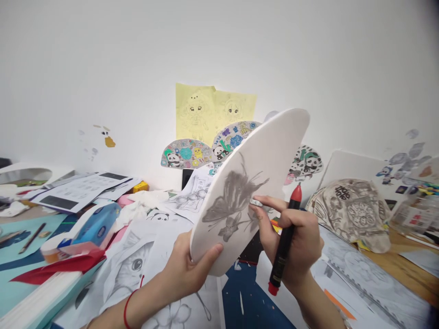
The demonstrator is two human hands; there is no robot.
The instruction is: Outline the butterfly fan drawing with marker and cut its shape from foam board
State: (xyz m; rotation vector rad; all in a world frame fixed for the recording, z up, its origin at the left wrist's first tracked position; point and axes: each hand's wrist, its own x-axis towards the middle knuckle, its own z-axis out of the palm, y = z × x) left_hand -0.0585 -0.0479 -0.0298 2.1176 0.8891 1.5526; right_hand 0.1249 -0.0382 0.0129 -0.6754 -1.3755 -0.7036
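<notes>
My left hand (197, 262) grips the lower edge of a white rounded board (274, 151), thumb on its front face. The board is held up and tilted. It bears a dark grey pencil-like drawing of a butterfly (229, 196) with flowers below. My right hand (291, 233) is closed, its thumb and forefinger pinching a small white speckled piece (254, 202) against the board beside the butterfly. It looks like a bit of eraser, but I cannot be sure. A black marker pen (284, 256) with red ends is also held in my right hand, between its fingers.
Sketch sheets (130, 269) cover the table around my arms. A blue packet (99, 224) and a pencil (32, 237) lie left. A patterned cap (353, 210) stands right. Decorated fan shapes (187, 153) and yellow drawings (195, 107) are at the wall behind.
</notes>
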